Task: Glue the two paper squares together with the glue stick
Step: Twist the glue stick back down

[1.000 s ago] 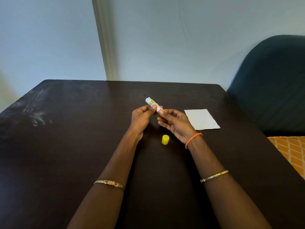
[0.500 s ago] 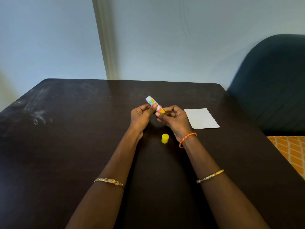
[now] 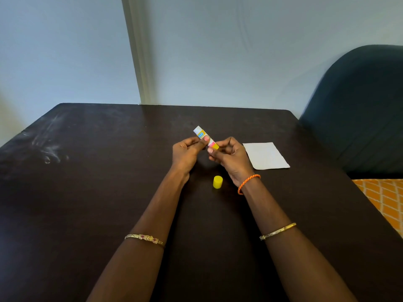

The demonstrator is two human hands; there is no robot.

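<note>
Cap stands on the table mid-width, nearest, between the forearms. Above it, left hand pinches the glue stick mid-body, right hand grips its yellow base; stick is uncapped, tilted up-left. Paper lies flat toward the right edge, just beside the right hand.

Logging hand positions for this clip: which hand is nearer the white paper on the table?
Right. The right hand sits just left of the paper, nearly at its edge. The left hand is farther left, across the glue stick both hands hold.
</note>
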